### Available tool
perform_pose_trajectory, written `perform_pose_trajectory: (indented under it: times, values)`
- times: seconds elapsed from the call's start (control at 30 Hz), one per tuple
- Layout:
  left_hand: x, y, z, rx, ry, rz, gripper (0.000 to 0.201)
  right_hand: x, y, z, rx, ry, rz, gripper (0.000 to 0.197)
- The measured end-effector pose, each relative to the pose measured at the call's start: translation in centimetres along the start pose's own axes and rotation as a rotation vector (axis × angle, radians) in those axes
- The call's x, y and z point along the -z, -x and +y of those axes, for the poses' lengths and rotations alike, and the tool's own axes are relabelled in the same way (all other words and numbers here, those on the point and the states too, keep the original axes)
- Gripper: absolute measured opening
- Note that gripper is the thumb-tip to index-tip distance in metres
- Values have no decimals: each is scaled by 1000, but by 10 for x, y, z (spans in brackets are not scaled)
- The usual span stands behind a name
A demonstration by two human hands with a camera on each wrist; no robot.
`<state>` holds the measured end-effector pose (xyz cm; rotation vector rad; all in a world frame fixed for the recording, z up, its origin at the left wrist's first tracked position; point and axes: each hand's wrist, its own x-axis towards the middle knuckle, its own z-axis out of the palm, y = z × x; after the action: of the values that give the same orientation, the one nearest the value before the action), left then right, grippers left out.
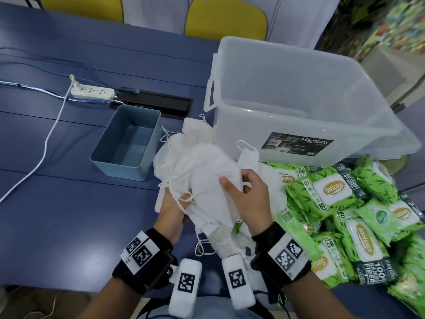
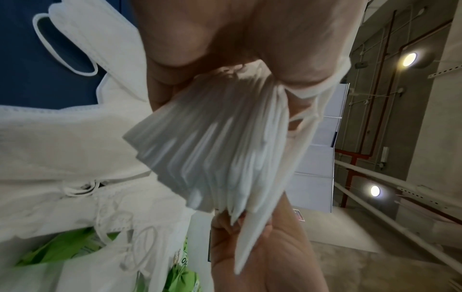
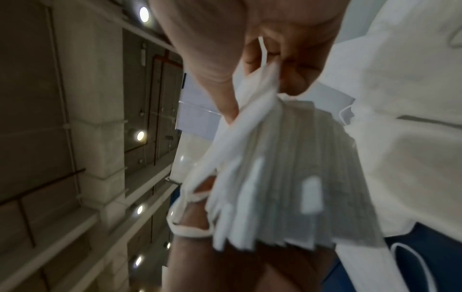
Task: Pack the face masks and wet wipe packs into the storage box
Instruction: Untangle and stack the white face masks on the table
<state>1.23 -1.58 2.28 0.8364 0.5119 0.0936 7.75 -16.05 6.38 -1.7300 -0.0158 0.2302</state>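
Observation:
A thick stack of white face masks (image 1: 207, 192) is held between both hands just above the blue table. My left hand (image 1: 171, 210) grips it from below on the left, fingers hidden under the masks. My right hand (image 1: 243, 192) grips the right side, thumb on top. The left wrist view shows the stack (image 2: 212, 138) fanned edge-on between the left hand (image 2: 212, 43) and the right hand (image 2: 262, 247). In the right wrist view, the right hand (image 3: 250, 49) pinches the stack (image 3: 287, 168). The clear storage box (image 1: 358, 72) stands open behind. Green wet wipe packs (image 1: 333, 192) are heaped on the right.
Loose masks (image 1: 195, 139) lie beside the box and more masks (image 1: 220, 240) under my hands. A small blue bin (image 1: 110, 134) stands left of them. Further left are a power strip (image 1: 92, 93) and its cables. Two yellow chairs (image 1: 225, 19) stand at the table's far edge.

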Motion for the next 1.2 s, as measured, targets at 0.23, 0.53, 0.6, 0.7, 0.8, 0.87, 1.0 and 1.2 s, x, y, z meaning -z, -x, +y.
perform_pose_trajectory:
  times: [0.23, 0.53, 0.6, 0.7, 0.8, 0.87, 1.0, 1.2]
  values:
    - [-1, 3, 8, -174, -62, -46, 106, 11, -3, -5, -24, -40, -34, 12]
    - [-1, 1, 4, -98, -1, 65, 55, 20, 1, -10, -102, -179, -146, 20]
    - [-4, 7, 6, -108, -18, 28, 81, 25, 0, -14, -80, -258, -116, 25]
    - [-2, 15, 9, -84, -8, -11, 71, 41, -2, -24, 38, -379, -21, 64]
    - [2, 16, 11, -55, 4, 10, 65, 58, 1, -36, 293, -341, -76, 41]
    - [0, 18, 14, -36, -10, 2, 67, 59, 6, -42, 506, -174, -201, 16]
    - [-5, 19, 18, -3, 1, -10, 72, 54, 5, -26, 672, 213, -295, 28]
    - [-7, 20, 19, -22, -70, -28, 109, 52, 6, -16, 657, 362, -269, 37]
